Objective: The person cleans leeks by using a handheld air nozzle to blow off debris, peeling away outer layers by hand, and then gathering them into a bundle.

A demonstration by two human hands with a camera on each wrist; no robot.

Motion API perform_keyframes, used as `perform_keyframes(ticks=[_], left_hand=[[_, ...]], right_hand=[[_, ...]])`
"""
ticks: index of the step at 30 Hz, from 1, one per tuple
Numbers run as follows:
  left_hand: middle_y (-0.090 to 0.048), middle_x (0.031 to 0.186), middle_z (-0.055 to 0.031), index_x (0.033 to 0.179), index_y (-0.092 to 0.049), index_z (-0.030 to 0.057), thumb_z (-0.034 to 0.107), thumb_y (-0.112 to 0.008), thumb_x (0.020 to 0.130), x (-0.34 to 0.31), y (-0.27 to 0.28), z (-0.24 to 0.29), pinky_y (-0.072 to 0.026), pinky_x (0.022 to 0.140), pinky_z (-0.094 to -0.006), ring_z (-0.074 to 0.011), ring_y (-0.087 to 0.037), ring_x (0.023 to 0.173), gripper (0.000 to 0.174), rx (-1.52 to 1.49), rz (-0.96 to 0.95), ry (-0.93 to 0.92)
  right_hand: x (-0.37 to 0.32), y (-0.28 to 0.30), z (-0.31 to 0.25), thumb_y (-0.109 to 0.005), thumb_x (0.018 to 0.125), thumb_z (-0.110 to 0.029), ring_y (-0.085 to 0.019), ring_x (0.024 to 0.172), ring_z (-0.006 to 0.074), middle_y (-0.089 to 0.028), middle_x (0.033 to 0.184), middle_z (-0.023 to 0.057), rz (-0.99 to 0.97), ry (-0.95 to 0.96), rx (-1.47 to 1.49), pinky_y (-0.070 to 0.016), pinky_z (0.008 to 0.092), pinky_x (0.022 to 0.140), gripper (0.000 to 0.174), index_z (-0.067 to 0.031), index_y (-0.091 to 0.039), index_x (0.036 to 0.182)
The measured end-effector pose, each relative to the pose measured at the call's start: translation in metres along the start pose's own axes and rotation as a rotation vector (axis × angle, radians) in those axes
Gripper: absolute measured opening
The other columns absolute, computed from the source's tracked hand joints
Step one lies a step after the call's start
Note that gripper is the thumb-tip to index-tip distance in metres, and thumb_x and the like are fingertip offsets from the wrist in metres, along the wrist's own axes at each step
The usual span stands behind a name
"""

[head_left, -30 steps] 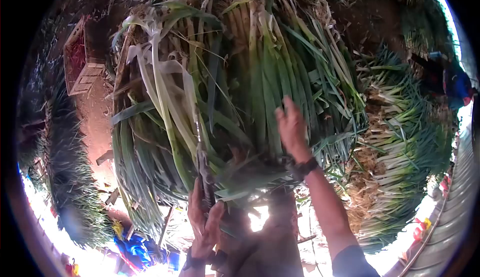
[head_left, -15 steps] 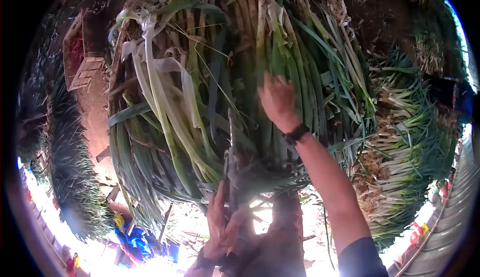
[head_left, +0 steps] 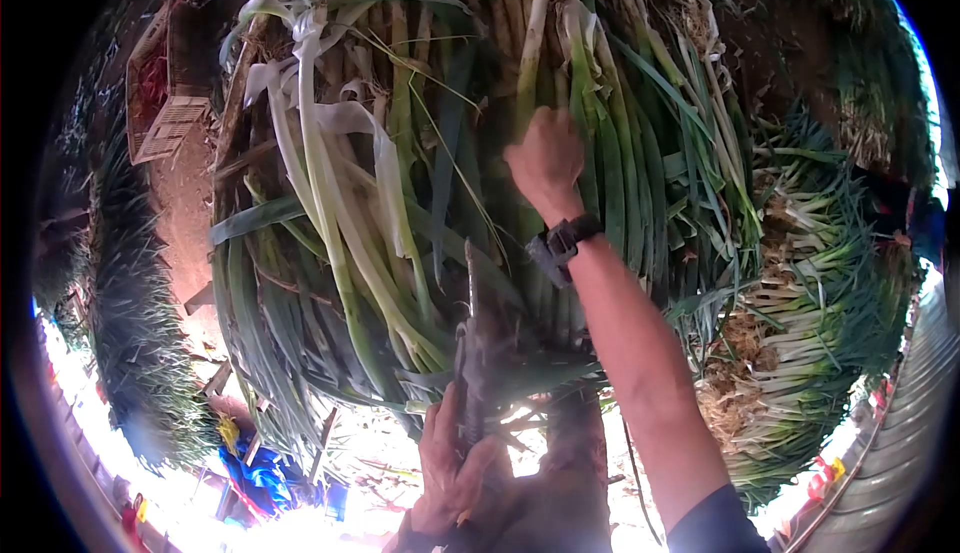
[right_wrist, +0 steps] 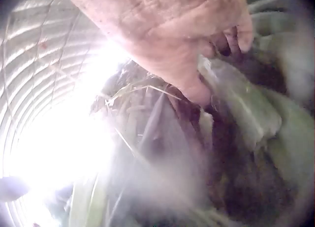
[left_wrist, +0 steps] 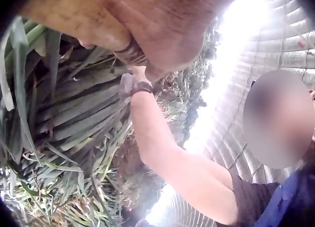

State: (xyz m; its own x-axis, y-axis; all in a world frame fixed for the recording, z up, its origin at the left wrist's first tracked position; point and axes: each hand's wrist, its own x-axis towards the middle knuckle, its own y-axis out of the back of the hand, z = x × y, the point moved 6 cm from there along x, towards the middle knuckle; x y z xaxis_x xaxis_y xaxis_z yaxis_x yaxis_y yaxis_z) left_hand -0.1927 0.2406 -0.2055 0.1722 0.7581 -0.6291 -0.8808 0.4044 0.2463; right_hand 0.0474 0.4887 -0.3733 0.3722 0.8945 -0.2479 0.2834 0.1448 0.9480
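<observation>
A wide heap of leeks (head_left: 630,168) lies before me, white root ends away from me and green leaves toward me. My right hand (head_left: 548,153) reaches into the middle of the heap with curled fingers. In the right wrist view its fingers and thumb grip a pale green leek (right_wrist: 241,101). My left hand (head_left: 452,473) is low at the heap's near edge, holding a long narrow tool (head_left: 472,353) with a dark body and a thin pointed tip directed at the leeks. In the left wrist view the palm hides most of the tool.
Another row of leeks (head_left: 800,323) lies along the right, roots facing the heap. Green leaves (head_left: 140,323) line the left side, near a slatted crate (head_left: 172,128). Blue material (head_left: 262,478) lies at lower left. A person's upper body (left_wrist: 290,197) shows in the left wrist view.
My right hand has moved forward and left, from loosely spread fingers to curled ones around a leek. The left hand with the tool has shifted right and slightly toward me.
</observation>
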Motion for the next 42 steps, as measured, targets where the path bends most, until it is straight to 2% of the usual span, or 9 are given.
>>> perform_keyframes(ticks=[6, 11, 13, 15, 21, 27, 28, 35, 42], left_hand=[[-0.054, 0.128, -0.0217, 0.150, -0.038, -0.0110, 0.022, -0.069, 0.081, 0.002, -0.001, 0.014, -0.0557, 0.077, -0.0346, -0.0293, -0.062, 0.105, 0.083, 0.007, -0.012, -0.018], [-0.052, 0.131, -0.0211, 0.152, -0.037, -0.0094, 0.024, -0.069, 0.081, 0.000, 0.000, 0.029, -0.0559, 0.079, -0.0346, -0.0292, -0.062, 0.108, 0.084, -0.021, -0.023, -0.042], [-0.052, 0.130, -0.0206, 0.152, -0.037, -0.0080, 0.024, -0.068, 0.081, -0.001, 0.002, 0.030, -0.0559, 0.082, -0.0347, -0.0293, -0.062, 0.111, 0.084, -0.051, -0.007, -0.019], [-0.052, 0.130, -0.0198, 0.153, -0.037, -0.0070, 0.024, -0.068, 0.082, -0.001, 0.004, 0.037, -0.0555, 0.084, -0.0344, -0.0286, -0.061, 0.112, 0.084, -0.015, 0.005, -0.005], [-0.053, 0.127, -0.0202, 0.152, -0.039, -0.0054, 0.025, -0.071, 0.084, 0.001, -0.018, 0.047, -0.0548, 0.084, -0.0361, -0.0292, -0.060, 0.108, 0.081, 0.051, -0.050, 0.001], [-0.062, 0.126, -0.0240, 0.142, -0.052, -0.0005, 0.026, -0.076, 0.085, -0.029, -0.065, 0.034, -0.0530, 0.084, -0.0454, -0.0367, -0.062, 0.105, 0.067, 0.237, -0.196, 0.040], [-0.062, 0.126, -0.0224, 0.143, -0.052, 0.0029, 0.028, -0.076, 0.085, -0.041, -0.073, 0.040, -0.0534, 0.083, -0.0449, -0.0361, -0.060, 0.107, 0.068, 0.318, -0.169, -0.225], [-0.061, 0.113, -0.0221, 0.154, -0.038, 0.0077, 0.026, -0.075, 0.088, -0.096, -0.121, 0.046, -0.0547, 0.076, -0.0482, -0.0390, -0.065, 0.089, 0.078, 0.339, -0.376, 0.112], [-0.061, 0.108, -0.0229, 0.145, -0.046, -0.0002, 0.030, -0.072, 0.089, -0.044, -0.141, 0.063, -0.0514, 0.085, -0.0468, -0.0404, -0.062, 0.096, 0.068, 0.348, -0.149, 0.058]], right_hand=[[-0.069, -0.047, 0.032, -0.073, 0.086, -0.014, -0.064, 0.108, 0.0463, -0.059, 0.132, 0.0270, -0.043, -0.205, 0.474, -0.0542, 0.0494, 0.091, 0.075, 0.0028, -0.038, 0.150], [-0.053, 0.006, 0.081, -0.079, 0.086, -0.018, -0.067, 0.113, 0.0336, -0.063, 0.131, 0.0278, -0.103, -0.149, 1.094, -0.0543, 0.0401, 0.094, 0.083, 0.0093, -0.034, 0.151], [-0.031, 0.064, 0.104, -0.076, 0.090, -0.008, -0.068, 0.095, 0.0195, -0.068, 0.113, 0.0108, -0.153, -0.108, 0.880, -0.0560, 0.0297, 0.081, 0.064, -0.0003, -0.044, 0.145], [-0.024, 0.136, 0.099, -0.076, 0.090, -0.011, -0.068, 0.090, 0.0187, -0.069, 0.105, 0.0092, -0.263, -0.200, 1.125, -0.0569, 0.0303, 0.080, 0.058, -0.0002, -0.049, 0.140], [-0.106, 0.053, 0.162, -0.070, 0.094, -0.015, -0.050, 0.138, 0.0323, -0.048, 0.152, 0.0237, -0.466, 0.016, 0.442, -0.0422, 0.0423, 0.114, 0.074, -0.0047, -0.033, 0.157], [-0.309, 0.033, 0.199, -0.072, 0.092, -0.014, -0.063, 0.121, 0.0266, -0.063, 0.135, 0.0169, -0.616, -0.185, 0.771, -0.0484, 0.0373, 0.103, 0.075, -0.0049, -0.035, 0.156], [-0.305, 0.049, 0.193, -0.073, 0.093, -0.018, -0.063, 0.118, 0.0241, -0.065, 0.131, 0.0155, -0.693, -0.234, 0.777, -0.0488, 0.0360, 0.102, 0.073, -0.0047, -0.036, 0.155], [-0.283, 0.073, 0.204, -0.063, 0.101, -0.017, -0.046, 0.140, 0.0245, -0.049, 0.152, 0.0168, -0.630, -0.174, 1.078, -0.0348, 0.0358, 0.117, 0.065, -0.0031, -0.033, 0.157], [-0.282, 0.085, 0.215, -0.053, 0.104, -0.051, -0.041, 0.142, 0.0195, -0.046, 0.154, 0.0105, -0.749, -0.247, 1.240, -0.0297, 0.0337, 0.119, 0.077, -0.0032, -0.030, 0.159]])
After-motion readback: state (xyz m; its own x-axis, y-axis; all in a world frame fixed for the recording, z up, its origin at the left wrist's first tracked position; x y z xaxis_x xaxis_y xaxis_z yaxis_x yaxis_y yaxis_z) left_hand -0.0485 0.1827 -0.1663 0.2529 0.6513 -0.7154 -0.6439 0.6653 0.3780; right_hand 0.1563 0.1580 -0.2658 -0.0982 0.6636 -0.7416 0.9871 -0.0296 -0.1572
